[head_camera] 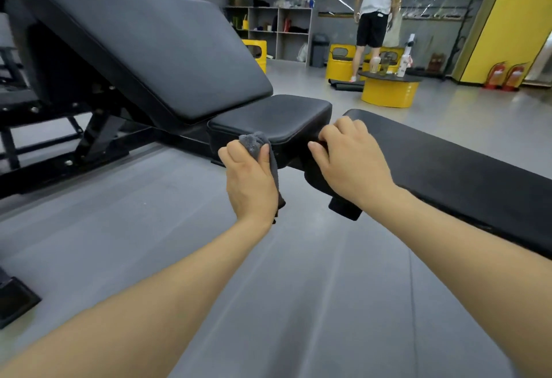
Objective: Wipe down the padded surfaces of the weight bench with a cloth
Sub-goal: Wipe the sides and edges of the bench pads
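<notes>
Wiping reaches the black padded seat front edge. Left hand grips a grey cloth; right hand, fingers curled, braces the seat corner. Next: sweep across the top.

Black pads, grey cloth, yellow accents

The weight bench's backrest pad and seat pad are plain matte black, as are its frame and the second bench beside it. The cloth is a plain mid-grey, fuzzy and unpatterned. The floor is a flat grey. Farther back, the drum stools are bright yellow with black tops, the pillar is yellow, the fire extinguishers are red, and the shelf unit is pale grey. The standing person wears a light grey shirt and black shorts.
</notes>
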The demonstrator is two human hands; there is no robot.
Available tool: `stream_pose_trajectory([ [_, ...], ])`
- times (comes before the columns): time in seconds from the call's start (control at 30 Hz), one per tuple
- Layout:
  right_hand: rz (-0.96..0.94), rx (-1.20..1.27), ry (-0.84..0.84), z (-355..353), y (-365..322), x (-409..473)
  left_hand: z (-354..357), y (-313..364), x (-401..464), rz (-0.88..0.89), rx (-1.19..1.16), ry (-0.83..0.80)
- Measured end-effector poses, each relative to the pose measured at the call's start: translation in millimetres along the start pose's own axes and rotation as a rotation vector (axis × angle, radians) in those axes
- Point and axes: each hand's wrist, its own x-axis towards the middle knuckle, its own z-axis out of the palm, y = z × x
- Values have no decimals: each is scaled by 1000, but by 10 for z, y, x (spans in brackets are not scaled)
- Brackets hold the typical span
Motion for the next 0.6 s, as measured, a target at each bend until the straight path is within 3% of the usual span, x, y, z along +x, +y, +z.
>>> stream_pose_trajectory([
  [0.1, -62, -105, 98, 22, 99, -202, 40, -10, -99, 150, 74, -36],
  [0.23, -106, -138, 89, 9, 147, -273, -4, -66, -82, 240, 105, -91],
  [0.37, -117, -120, 117, 28, 157, -286, 20, 28, -17, -36, -43, -2],
  [0.43, -114, -116, 129, 43, 158, -300, 84, 114, -76, -88, -55, 23],
  [0.5, -108, -102, 132, 45, 165, -303, 133, 95, -144, 50, 33, 9],
  [0.6, -115, -113, 112, 47, 174, -306, 119, -87, -131, 487, 461, 39],
])
